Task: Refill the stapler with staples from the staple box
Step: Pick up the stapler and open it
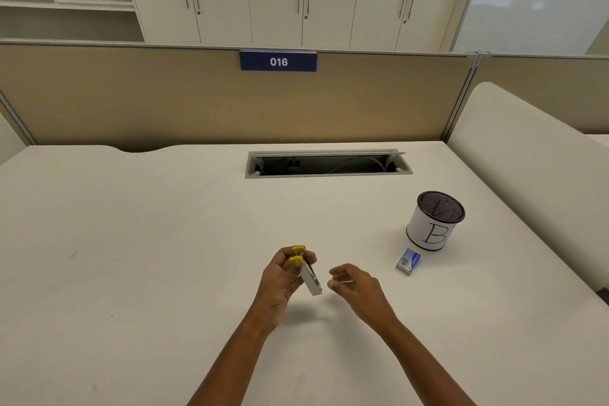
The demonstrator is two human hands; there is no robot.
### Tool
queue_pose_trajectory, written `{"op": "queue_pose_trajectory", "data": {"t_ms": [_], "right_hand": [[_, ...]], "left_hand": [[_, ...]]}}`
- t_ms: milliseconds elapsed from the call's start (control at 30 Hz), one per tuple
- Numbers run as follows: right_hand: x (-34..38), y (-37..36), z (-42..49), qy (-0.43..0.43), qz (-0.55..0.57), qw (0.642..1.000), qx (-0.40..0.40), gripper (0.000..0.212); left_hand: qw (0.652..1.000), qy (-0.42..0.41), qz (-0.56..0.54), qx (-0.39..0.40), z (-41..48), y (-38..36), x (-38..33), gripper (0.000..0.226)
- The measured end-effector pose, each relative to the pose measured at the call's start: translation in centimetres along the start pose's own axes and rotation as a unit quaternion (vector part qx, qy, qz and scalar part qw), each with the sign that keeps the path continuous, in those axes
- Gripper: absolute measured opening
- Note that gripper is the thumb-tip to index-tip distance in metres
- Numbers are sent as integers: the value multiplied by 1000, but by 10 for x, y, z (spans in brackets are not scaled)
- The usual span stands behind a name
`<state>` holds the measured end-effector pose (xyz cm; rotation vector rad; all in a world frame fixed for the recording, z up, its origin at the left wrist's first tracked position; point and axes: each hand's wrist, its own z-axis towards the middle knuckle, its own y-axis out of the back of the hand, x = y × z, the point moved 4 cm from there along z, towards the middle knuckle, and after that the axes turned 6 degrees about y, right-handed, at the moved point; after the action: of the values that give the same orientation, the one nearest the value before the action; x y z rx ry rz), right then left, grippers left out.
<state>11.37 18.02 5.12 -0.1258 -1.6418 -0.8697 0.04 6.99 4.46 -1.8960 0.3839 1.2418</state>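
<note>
Stapler clamped in left hand, lifted off table, tilted, yellow end up by fingertips. Right hand just beside it, fingers loosely curled and apart, apparently empty. Staple box lying on table well to the right, near mesh pen cup marked "B". Risks, as judged: slip from the fingertip pinch and drop onto table; spring-loaded top snapping back on fingers; staple strip breaking or scattering on pull from box (small, fiddly). Hard to make out: stapler open or closed, magazine contents, box flap state, any staples pinched in right hand. Forearms cut off at frame bottom.
</note>
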Motion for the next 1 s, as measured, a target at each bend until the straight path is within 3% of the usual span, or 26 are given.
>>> {"op": "queue_pose_trajectory", "data": {"t_ms": [167,233,333,433,633,800,867,967,1000], "right_hand": [[21,-6,-2,57,36,998,0,30],[26,-10,-3,82,2,997,4,37],[27,-13,-6,93,-4,994,-49,27],[23,-11,-5,63,60,991,-98,11],[10,-8,2,-61,213,972,-84,32],[4,-15,1,-101,168,978,-74,15],[4,-20,0,-118,139,983,-31,22],[-2,-23,1,-148,149,978,6,61],[-3,-21,2,-151,152,977,7,62]], "left_hand": [[993,6,112,-21,-3,-12,1,18],[987,14,154,-37,-2,-17,2,23],[976,21,208,-57,-2,-26,3,23],[978,27,194,-67,-2,-29,2,11],[976,58,197,-77,-2,-22,1,16],[966,69,237,-72,-2,-24,5,27],[966,70,242,-64,-5,-26,7,28],[973,85,207,-51,-9,-27,11,29],[974,89,201,-49,-9,-26,11,32]]}}
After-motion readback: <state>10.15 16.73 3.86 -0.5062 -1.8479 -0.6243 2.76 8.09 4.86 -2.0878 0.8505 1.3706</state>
